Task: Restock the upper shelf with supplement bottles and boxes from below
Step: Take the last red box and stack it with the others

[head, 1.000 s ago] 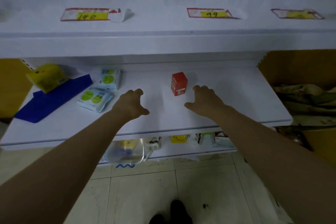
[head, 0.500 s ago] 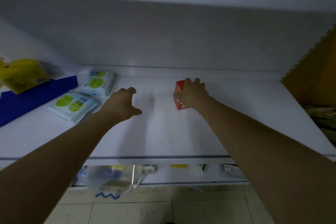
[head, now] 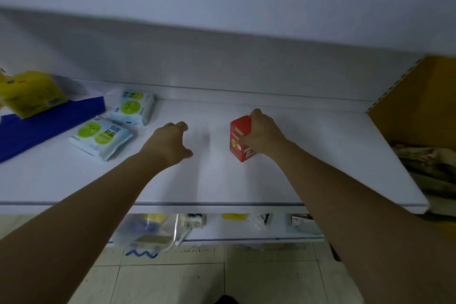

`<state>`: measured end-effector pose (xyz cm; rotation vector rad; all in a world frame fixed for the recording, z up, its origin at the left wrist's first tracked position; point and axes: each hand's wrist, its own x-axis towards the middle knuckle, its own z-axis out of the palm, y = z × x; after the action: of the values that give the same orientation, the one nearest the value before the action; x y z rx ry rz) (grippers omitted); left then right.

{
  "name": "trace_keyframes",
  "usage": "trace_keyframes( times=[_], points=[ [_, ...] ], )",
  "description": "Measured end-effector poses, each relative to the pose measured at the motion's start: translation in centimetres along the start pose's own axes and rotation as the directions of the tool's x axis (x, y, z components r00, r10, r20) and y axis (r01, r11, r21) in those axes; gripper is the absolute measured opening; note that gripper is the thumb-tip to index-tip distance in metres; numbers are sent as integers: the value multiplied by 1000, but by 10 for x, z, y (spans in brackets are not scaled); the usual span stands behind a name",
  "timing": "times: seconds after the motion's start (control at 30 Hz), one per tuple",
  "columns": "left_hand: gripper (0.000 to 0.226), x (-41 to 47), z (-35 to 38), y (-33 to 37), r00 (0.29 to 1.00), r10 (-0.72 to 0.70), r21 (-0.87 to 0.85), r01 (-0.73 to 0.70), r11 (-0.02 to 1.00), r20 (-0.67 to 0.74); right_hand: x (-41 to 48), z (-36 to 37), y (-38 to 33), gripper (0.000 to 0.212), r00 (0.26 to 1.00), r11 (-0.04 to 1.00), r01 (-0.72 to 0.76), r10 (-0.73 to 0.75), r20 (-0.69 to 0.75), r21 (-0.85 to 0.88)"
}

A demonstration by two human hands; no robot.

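The right hand (head: 262, 132) has its fingers wrapped around the red box (head: 240, 139) on the lower shelf (head: 283, 180), the left hand (head: 170, 143) hovers loosely curled and empty, so the lift to the upper shelf (head: 222, 7) is yet to come.

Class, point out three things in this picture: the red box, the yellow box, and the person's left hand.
red box (head: 237, 142): head view, on its front printed face.
yellow box (head: 29, 92): head view, on its top face.
left hand (head: 167, 144): head view, on the back of the hand.
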<state>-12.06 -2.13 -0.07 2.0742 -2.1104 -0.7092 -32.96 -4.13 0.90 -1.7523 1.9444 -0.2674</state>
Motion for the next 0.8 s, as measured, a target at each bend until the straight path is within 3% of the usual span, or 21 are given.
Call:
trace_keyframes(
  times=[0.1,0.27,0.4,0.7,0.8],
  points=[
    [69,-24,-24,9,1000,-9,-9,10,1000,28,-32,-29,-15,62,999,989,-36,36,3,147],
    [70,-74,-60,21,996,15,-28,-13,1000,86,-90,-71,-39,53,994,966,-77,55,95,249],
    [71,-114,-82,24,994,41,-35,-37,999,104,-138,-85,-54,53,979,888,-137,55,194,439],
    [69,-200,-118,25,998,62,-24,-62,998,-18,-238,-111,-91,47,958,680,-67,-162,238,730],
    [67,-237,-129,23,995,57,-36,-59,998,-79,-272,-117,-104,27,948,631,11,-252,192,776]
  ],
)
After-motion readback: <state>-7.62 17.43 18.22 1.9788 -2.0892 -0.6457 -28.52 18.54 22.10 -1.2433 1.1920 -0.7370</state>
